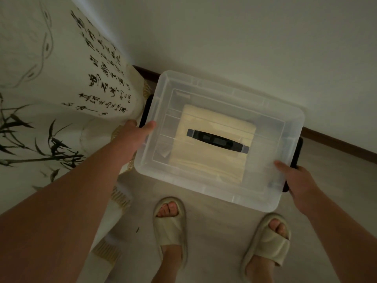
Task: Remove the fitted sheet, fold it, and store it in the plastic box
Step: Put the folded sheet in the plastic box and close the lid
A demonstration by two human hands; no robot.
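Forearms [81, 190] reach down; my left hand [133, 130] and right hand [295, 177] grip the ends of the plastic box [204, 194] between them, folded sheet [204, 160] inside.

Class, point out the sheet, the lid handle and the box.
sheet [204, 166]: head view, its pale near half.
handle [217, 140]: head view, middle of the black bar.
box [293, 119]: head view, far right corner of its rim.

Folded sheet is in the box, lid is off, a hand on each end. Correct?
No, the lid is on: the head view shows its black handle over the sheet. The folded sheet is in the box, with the left hand and right hand on its ends.
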